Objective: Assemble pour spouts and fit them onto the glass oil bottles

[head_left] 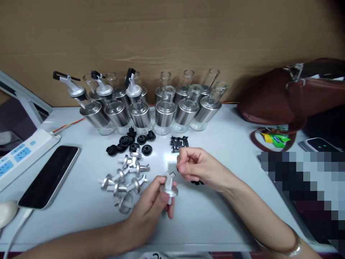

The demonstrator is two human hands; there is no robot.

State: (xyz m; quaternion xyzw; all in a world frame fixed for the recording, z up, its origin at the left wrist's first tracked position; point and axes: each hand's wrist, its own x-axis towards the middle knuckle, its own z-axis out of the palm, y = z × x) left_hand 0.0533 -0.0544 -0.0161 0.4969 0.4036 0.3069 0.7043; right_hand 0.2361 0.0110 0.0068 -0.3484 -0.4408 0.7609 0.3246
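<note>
My left hand is closed around a silver pourer spout, held upright with its forked tip pointing up. Just above and to the right of that tip, my right hand is pinched together; whatever its fingertips hold is too small or hidden to name. Several more silver pourer spouts lie in a heap left of my left hand. Behind them sit several black ribbed stoppers. Small black pins lie in a cluster behind my right hand, and black pieces show partly beneath it.
Glass bottles with steel sleeves stand in rows at the back, three topped with pourers. A power strip and phone lie at left. A brown bag and green-yellow packets are at right. Cardboard rises behind.
</note>
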